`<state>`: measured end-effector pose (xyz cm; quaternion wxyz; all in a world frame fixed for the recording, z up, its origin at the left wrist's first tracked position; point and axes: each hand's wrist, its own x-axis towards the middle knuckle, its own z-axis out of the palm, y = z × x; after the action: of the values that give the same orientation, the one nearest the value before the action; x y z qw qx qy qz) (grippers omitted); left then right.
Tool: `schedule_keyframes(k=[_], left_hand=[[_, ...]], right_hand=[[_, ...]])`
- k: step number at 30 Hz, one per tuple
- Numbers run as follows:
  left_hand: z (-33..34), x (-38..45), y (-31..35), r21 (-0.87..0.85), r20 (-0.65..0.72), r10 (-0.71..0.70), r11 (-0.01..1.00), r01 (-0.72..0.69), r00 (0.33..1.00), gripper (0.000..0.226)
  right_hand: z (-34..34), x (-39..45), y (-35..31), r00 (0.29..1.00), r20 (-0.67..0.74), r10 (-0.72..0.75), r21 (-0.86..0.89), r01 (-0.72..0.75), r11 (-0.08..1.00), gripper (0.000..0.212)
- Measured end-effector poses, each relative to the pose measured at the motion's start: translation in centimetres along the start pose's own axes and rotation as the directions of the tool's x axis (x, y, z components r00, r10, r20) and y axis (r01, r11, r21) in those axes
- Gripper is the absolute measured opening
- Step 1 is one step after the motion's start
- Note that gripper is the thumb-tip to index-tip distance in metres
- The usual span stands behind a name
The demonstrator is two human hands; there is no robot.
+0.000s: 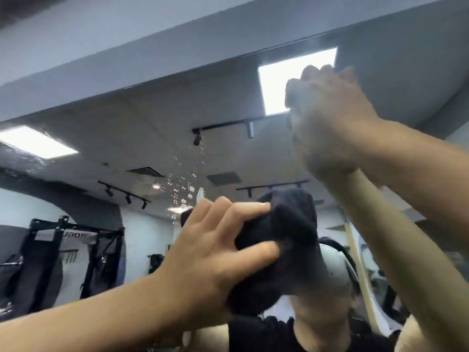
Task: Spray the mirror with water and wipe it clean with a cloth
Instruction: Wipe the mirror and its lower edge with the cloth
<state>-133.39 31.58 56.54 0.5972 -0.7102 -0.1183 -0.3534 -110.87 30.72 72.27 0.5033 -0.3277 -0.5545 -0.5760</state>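
Note:
The mirror (142, 138) fills most of the view, its top edge slanting up to the right. My left hand (218, 252) grips a bunched dark cloth (286, 224) and holds it against the glass at the centre. Water droplets (182, 189) cling to the mirror just above and left of the cloth. My right hand (327, 102) is raised near the mirror's top right, fingers curled into a fist and blurred. I can make out nothing inside it. Its reflection meets it just below.
The grey wall (152, 39) runs above the mirror. The glass reflects ceiling light panels (297, 80), track lights, black gym racks (63, 250) at the lower left, and a person in a dark top.

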Motion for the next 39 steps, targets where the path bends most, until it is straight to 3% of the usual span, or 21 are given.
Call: schedule_keyframes(k=[3, 7, 10, 14, 16, 18, 21, 23, 28, 32, 35, 39], left_hand=[[-0.4, -2.1, -0.3, -0.049, 0.039, 0.103, 0.994, -0.101, 0.994, 0.039], [-1.2, -1.3, -4.8, 0.022, 0.054, 0.154, 0.988, -0.155, 0.987, 0.033], [-1.8, 1.1, -10.2, 0.12, 0.038, 0.011, 0.993, -0.015, 0.999, 0.053], [-2.7, 5.8, -18.1, 0.224, -0.074, -0.176, 0.956, 0.188, 0.982, 0.048], [-2.9, 8.8, -22.0, 0.276, -0.171, -0.344, 0.883, 0.38, 0.923, 0.047], [-2.9, 11.8, -24.5, 0.312, -0.222, -0.55, 0.743, 0.593, 0.805, 0.051], [-1.6, 14.3, -24.4, 0.325, -0.295, -0.64, 0.631, 0.704, 0.71, 0.059], [-1.1, 13.9, -23.3, 0.33, -0.32, -0.606, 0.649, 0.685, 0.728, 0.054], [-0.8, 9.2, -19.2, 0.29, -0.306, -0.381, 0.836, 0.467, 0.872, 0.044], [-1.1, 4.4, -12.9, 0.238, -0.201, -0.224, 0.933, 0.269, 0.954, 0.046], [-1.2, 0.7, -7.7, 0.155, -0.078, -0.143, 0.976, 0.154, 0.987, 0.053], [-1.6, -3.0, -4.1, 0.031, -0.002, -0.026, 0.999, 0.026, 1.0, 0.05]], right_hand=[[1.2, 0.4, -2.5, 0.996, -0.09, -0.03, 0.072, 0.036, 0.997, 0.017], [3.0, 0.3, -3.3, 0.995, -0.038, -0.088, 0.1, 0.092, 0.991, 0.025], [2.9, 0.1, -3.0, 0.997, -0.039, -0.062, 0.136, 0.066, 0.988, 0.026], [2.9, 0.0, -3.0, 0.998, -0.019, -0.066, 0.161, 0.068, 0.985, 0.027], [3.1, 0.1, -2.8, 0.996, -0.025, -0.086, 0.155, 0.089, 0.984, 0.026], [3.5, 0.1, -2.7, 0.995, -0.025, -0.093, 0.149, 0.095, 0.984, 0.026], [3.6, 0.0, -2.5, 0.995, -0.045, -0.085, 0.123, 0.09, 0.988, 0.025], [3.5, -0.1, -2.7, 0.996, -0.044, -0.079, 0.127, 0.084, 0.988, 0.024], [3.5, 0.0, -2.8, 0.997, -0.035, -0.076, 0.123, 0.08, 0.989, 0.024], [3.0, 0.0, -3.7, 0.999, -0.022, -0.035, 0.069, 0.037, 0.997, 0.016], [2.0, 0.7, -6.0, 0.999, 0.045, 0.015, -0.005, -0.015, 1.0, 0.006], [1.6, 0.8, -9.0, 0.99, -0.032, -0.138, 0.121, 0.141, 0.983, 0.022]])
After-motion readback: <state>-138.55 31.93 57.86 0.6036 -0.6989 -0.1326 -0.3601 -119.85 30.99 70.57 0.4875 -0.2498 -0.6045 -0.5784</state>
